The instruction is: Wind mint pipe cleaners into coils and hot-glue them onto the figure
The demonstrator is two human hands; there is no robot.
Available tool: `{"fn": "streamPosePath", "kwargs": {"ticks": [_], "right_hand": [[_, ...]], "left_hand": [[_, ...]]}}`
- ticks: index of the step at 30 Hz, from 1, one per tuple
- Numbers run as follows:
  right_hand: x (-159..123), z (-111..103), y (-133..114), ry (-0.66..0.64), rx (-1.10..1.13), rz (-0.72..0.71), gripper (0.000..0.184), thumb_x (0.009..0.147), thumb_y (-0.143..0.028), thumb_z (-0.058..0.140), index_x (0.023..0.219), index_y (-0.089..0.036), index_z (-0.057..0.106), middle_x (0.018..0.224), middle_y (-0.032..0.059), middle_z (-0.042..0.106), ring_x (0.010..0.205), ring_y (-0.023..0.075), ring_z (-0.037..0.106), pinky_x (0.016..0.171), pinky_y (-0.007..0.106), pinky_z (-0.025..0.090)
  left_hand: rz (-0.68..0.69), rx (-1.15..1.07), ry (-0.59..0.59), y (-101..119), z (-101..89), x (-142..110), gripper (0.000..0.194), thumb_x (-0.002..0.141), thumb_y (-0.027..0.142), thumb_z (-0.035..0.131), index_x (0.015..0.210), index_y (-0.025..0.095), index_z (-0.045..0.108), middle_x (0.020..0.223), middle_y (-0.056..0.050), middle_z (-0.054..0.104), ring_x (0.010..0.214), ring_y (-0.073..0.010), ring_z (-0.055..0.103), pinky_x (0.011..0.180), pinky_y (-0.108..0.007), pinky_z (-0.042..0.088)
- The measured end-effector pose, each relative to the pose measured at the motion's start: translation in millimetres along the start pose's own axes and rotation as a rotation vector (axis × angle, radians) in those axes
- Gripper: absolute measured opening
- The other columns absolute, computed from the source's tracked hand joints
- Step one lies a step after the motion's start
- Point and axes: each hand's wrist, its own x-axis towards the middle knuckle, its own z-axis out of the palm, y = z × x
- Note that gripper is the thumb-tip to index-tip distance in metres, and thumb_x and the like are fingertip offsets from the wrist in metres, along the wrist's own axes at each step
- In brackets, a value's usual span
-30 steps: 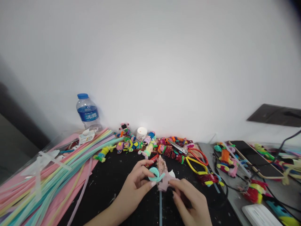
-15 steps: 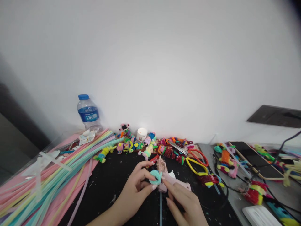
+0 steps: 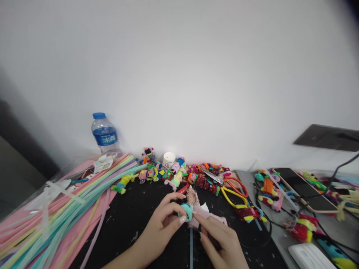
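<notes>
Between the thumb and fingers of my left hand (image 3: 165, 224) is a small coil of teal pipe cleaner (image 3: 187, 211), turned partly edge-on. My right hand (image 3: 220, 237) is curled, its index fingertip at the coil's right edge and closed on it there; the underside of these fingers is hidden. Right behind the coil lies a pale pink glue gun (image 3: 207, 215) with a brownish, glue-stained nozzle (image 3: 192, 196). A translucent stick (image 3: 191, 248) runs toward me between my wrists. Both hands are just above the black work surface (image 3: 126, 213).
Fuzzy pipe-cleaner figures (image 3: 157, 173) line the back edge, with scissors (image 3: 221, 181) at their right. A bundle of pastel pipe cleaners (image 3: 73, 201) fills the left, before a water bottle (image 3: 105, 134). A phone (image 3: 305, 190), cables and a white device (image 3: 311, 257) lie right.
The teal coil has turned from facing me as an open ring to a tilted, edge-on position. My left fingers have closed in around it slightly; my right hand has barely moved.
</notes>
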Motion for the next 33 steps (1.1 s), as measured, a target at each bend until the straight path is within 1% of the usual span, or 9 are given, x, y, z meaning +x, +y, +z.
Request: {"fn": "streamPosePath", "kwargs": {"ticks": [2,6,10,13,16,18,22,26,33], "right_hand": [[1,0,0,-0.009,0.002,0.023,0.039,0.081,-0.010,0.048,0.117,-0.020,0.058,0.063,0.0024,0.060,0.055,0.0150,0.056,0.053,0.023,0.048],[1,1,0,-0.035,-0.003,0.058,0.040,0.082,-0.011,0.047,0.120,-0.020,0.056,0.063,0.0018,0.059,0.054,0.0151,0.054,0.052,0.023,0.046],[0,2,1,-0.054,0.000,0.068,0.040,0.081,-0.012,0.047,0.119,-0.018,0.057,0.064,0.0022,0.058,0.054,0.0149,0.053,0.051,0.023,0.044],[-1,3,1,-0.059,0.009,0.061,0.040,0.081,-0.012,0.047,0.119,-0.017,0.057,0.063,0.0020,0.057,0.055,0.0149,0.053,0.051,0.023,0.044],[-2,3,1,-0.057,0.013,0.041,0.041,0.080,-0.011,0.048,0.120,-0.017,0.056,0.063,0.0017,0.056,0.056,0.0147,0.054,0.052,0.022,0.045],[-2,3,2,-0.054,0.009,0.023,0.042,0.080,-0.010,0.048,0.121,-0.016,0.055,0.063,0.0015,0.056,0.057,0.0144,0.055,0.054,0.022,0.046],[-2,2,2,-0.037,0.000,0.001,0.043,0.079,-0.008,0.048,0.121,-0.017,0.055,0.065,0.0015,0.057,0.058,0.0143,0.056,0.056,0.022,0.047],[-2,2,2,-0.030,0.001,-0.004,0.046,0.078,-0.008,0.048,0.123,-0.019,0.053,0.063,0.0005,0.056,0.055,0.0140,0.054,0.052,0.022,0.046],[-2,2,1,-0.045,-0.013,-0.025,0.047,0.079,-0.008,0.048,0.124,-0.017,0.052,0.060,0.0001,0.055,0.055,0.0143,0.054,0.054,0.022,0.047]], "left_hand": [[-0.014,0.030,0.025,2,-0.2,2,0.009,0.080,0.021,0.056,0.077,0.019,0.064,0.118,-0.007,0.047,0.112,-0.0234,0.048,0.093,-0.032,0.039],[-0.035,0.019,0.052,5,0.3,3,0.009,0.078,0.021,0.059,0.076,0.020,0.068,0.116,-0.007,0.050,0.107,-0.0229,0.052,0.089,-0.031,0.042],[-0.040,-0.048,0.042,4,1.5,2,0.009,0.077,0.020,0.060,0.078,0.020,0.069,0.116,-0.006,0.049,0.104,-0.0220,0.054,0.087,-0.030,0.044],[-0.051,-0.170,0.046,-1,2.7,2,0.008,0.075,0.018,0.063,0.081,0.021,0.065,0.119,-0.005,0.047,0.102,-0.0205,0.055,0.084,-0.029,0.045],[-0.095,-0.360,0.059,-6,3.5,4,0.034,0.070,0.015,0.068,0.099,0.027,0.054,0.109,-0.003,0.054,0.094,-0.0178,0.057,0.079,-0.030,0.046],[-0.146,-0.426,0.054,-8,3.0,6,0.045,0.067,0.015,0.071,0.105,0.026,0.050,0.099,-0.002,0.059,0.090,-0.0171,0.058,0.079,-0.030,0.046],[-0.198,-0.415,0.075,-7,0.7,9,0.038,0.062,0.017,0.074,0.096,0.019,0.057,0.099,-0.004,0.062,0.091,-0.0185,0.058,0.081,-0.031,0.045],[-0.222,-0.397,0.074,-6,0.0,9,0.034,0.062,0.019,0.075,0.093,0.017,0.060,0.086,-0.003,0.065,0.087,-0.0190,0.059,0.080,-0.032,0.044],[-0.189,-0.421,0.104,-5,0.7,10,0.038,0.060,0.017,0.077,0.093,0.019,0.058,0.095,-0.004,0.062,0.090,-0.0189,0.058,0.081,-0.032,0.044]]}}
